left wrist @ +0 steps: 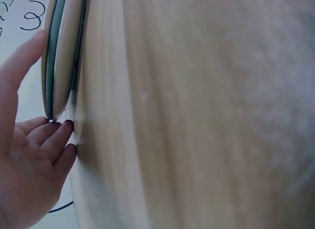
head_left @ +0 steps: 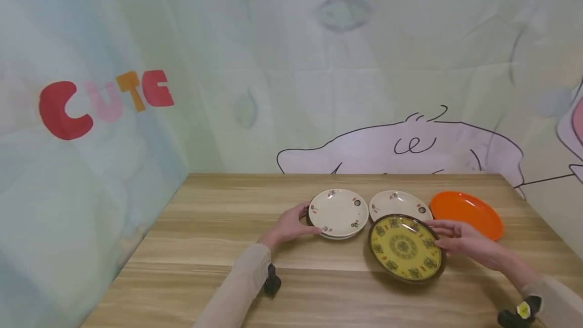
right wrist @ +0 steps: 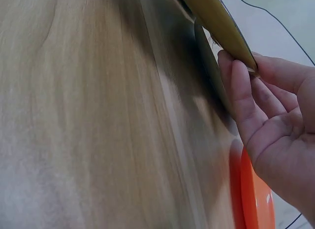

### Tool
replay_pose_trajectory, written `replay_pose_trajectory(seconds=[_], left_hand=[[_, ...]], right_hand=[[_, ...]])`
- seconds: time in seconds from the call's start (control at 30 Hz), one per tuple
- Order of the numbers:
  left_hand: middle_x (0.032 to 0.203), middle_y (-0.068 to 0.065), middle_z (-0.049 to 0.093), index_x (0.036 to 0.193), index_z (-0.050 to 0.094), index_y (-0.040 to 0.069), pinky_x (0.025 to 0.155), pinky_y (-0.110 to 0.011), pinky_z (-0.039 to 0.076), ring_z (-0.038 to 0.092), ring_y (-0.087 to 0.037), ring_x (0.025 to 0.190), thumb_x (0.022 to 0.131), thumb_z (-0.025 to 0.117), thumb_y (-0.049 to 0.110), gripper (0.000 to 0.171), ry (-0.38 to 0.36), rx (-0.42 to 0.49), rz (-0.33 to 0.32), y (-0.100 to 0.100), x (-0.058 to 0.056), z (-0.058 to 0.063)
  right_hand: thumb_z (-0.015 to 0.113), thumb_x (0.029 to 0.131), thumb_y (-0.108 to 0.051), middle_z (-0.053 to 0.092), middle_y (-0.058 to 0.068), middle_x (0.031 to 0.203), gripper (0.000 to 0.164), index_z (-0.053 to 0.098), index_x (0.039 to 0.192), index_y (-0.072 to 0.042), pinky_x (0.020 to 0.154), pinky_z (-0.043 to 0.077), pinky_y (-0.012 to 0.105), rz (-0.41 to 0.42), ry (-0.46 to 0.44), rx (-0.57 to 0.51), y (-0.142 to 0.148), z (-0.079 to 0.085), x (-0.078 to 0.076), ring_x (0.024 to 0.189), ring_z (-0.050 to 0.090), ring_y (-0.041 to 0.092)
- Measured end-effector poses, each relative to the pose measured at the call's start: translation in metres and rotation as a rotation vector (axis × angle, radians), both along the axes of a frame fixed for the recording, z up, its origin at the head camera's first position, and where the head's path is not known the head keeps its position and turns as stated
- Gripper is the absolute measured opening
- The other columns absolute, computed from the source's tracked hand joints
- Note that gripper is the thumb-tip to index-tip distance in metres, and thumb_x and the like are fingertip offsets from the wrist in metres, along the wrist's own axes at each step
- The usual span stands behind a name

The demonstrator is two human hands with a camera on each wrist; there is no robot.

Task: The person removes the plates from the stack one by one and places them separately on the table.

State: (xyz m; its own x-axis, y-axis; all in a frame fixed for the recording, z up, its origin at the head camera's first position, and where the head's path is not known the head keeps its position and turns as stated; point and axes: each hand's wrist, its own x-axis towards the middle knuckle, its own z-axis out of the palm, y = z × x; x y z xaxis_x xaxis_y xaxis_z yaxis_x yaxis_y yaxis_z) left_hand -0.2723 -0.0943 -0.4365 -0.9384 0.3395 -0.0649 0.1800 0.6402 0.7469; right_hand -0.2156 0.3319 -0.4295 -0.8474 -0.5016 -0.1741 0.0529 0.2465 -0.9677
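On the table stands a stack of white plates (head_left: 338,212) with small printed motifs; edge-on in the left wrist view, a teal layer and a dark rim show within it. My left hand (head_left: 291,226) holds the stack's left side, thumb at the front rim and fingertips along the edge. My right hand (head_left: 471,243) pinches the right rim of a yellow patterned plate (head_left: 403,247) with a brown edge, thumb on top and fingers beneath. Tilted and raised above the table, that plate partly covers another white plate (head_left: 396,201) behind it.
An orange oval plate (head_left: 466,211) lies at the right, just behind my right hand. The wooden table (head_left: 218,247) ends at the back against a printed cloth backdrop (head_left: 273,90). Both wrists wear dark devices.
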Motion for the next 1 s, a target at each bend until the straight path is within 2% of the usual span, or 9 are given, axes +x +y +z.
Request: replay_pose_trajectory(seconds=[0.1, 0.33, 0.67, 0.93, 1.0], left_hand=[[0.138, -0.014, 0.041, 0.138, 0.033, 0.002, 0.106, -0.038, 0.03, 0.042, -0.025, 0.125, 0.07, 0.076, 0.04, 0.09, 0.004, -0.001, -0.008, 0.0, -0.001, -0.001], [0.138, -0.015, 0.04, 0.138, 0.033, 0.003, 0.106, -0.037, 0.031, 0.042, -0.025, 0.125, 0.069, 0.076, 0.041, 0.09, -0.009, 0.014, -0.005, 0.0, -0.002, -0.002], [0.139, -0.014, 0.04, 0.138, 0.033, 0.003, 0.107, -0.039, 0.028, 0.04, -0.025, 0.126, 0.069, 0.077, 0.04, 0.089, -0.021, 0.024, 0.008, 0.0, -0.002, -0.001], [0.14, -0.013, 0.039, 0.138, 0.033, 0.004, 0.108, -0.037, 0.029, 0.039, -0.024, 0.127, 0.069, 0.076, 0.042, 0.09, -0.026, 0.013, 0.009, 0.001, -0.003, -0.002], [0.14, -0.013, 0.039, 0.139, 0.033, 0.004, 0.108, -0.038, 0.029, 0.039, -0.024, 0.127, 0.069, 0.076, 0.042, 0.09, -0.027, 0.008, 0.011, 0.001, -0.003, -0.002]], right_hand=[[0.056, 0.088, -0.008, 0.058, -0.013, 0.119, 0.056, 0.029, 0.136, 0.005, 0.072, 0.054, 0.033, 0.039, -0.022, -0.036, 0.003, -0.002, 0.0, 0.099, 0.06, 0.014], [0.051, 0.09, -0.003, 0.058, -0.015, 0.119, 0.045, 0.044, 0.133, -0.013, 0.074, 0.054, 0.032, 0.11, -0.057, -0.114, 0.007, -0.005, 0.001, 0.101, 0.06, 0.016], [0.048, 0.091, -0.001, 0.055, -0.017, 0.122, 0.046, 0.042, 0.135, -0.011, 0.073, 0.054, 0.029, 0.179, -0.071, -0.117, 0.011, -0.004, 0.003, 0.099, 0.059, 0.015], [0.044, 0.091, 0.004, 0.055, -0.008, 0.126, 0.047, 0.04, 0.136, -0.01, 0.077, 0.053, 0.029, 0.252, -0.152, -0.203, 0.014, -0.006, 0.009, 0.104, 0.058, 0.019], [0.042, 0.091, 0.006, 0.054, -0.006, 0.127, 0.048, 0.038, 0.136, -0.008, 0.082, 0.052, 0.03, 0.28, -0.171, -0.236, 0.014, -0.007, 0.011, 0.107, 0.057, 0.02]])
